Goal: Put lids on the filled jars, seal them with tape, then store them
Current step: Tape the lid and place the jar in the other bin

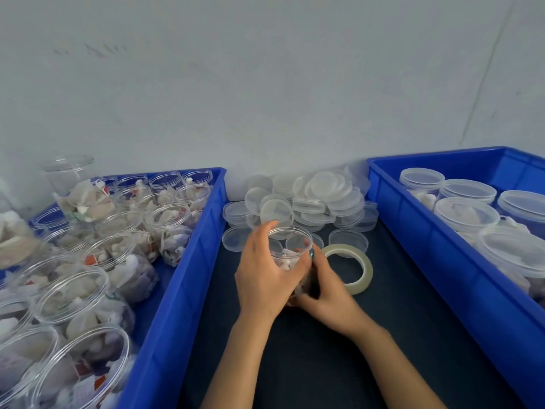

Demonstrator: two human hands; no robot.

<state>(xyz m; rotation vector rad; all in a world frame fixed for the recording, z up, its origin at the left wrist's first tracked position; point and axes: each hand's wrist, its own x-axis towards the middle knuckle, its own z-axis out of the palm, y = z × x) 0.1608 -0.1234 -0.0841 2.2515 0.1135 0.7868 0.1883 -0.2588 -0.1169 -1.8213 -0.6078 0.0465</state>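
Holding a clear round plastic jar (pixel 291 250) in the head view, over a dark matte mat (pixel 295 364) between two crates. Gripped from the left by the left hand (pixel 265 276), fingers curled round the far wall right up to the rim. Clasped low on the right by the right hand (pixel 327 290), thumb laid up the side wall, remaining fingers wrapped about the base. Set down on the mat or lifted just off it: cannot tell, with the bottom hidden behind both hands. Upright or close to it, long axis vertical, mouth open and facing up, no lid on yet. Thin-walled and glossy, packed with pale crumpled sachets.

Lying straight ahead of the left fingertips, just beyond the jar: a loose heap of shallow clear round plastic lids (pixel 309 199), some flat, some tipped on edge, smooth and likely slippery against one another. Nearer the left hand than the right, so probably a reach for the left, with the right keeping the jar steady. Then a matter of bringing one lid down flat onto the upturned mouth.

Resting flat on the mat, just beside the right hand: a ring-shaped roll of translucent yellowish tape (pixel 365 271), handiest for that hand.

Flanked on the left by a rigid blue plastic crate (pixel 188 261) crowded with open filled jars (pixel 168 222), and on the right by a second blue plastic crate (pixel 413 231) holding lidded jars (pixel 466 214), likely the storing place.
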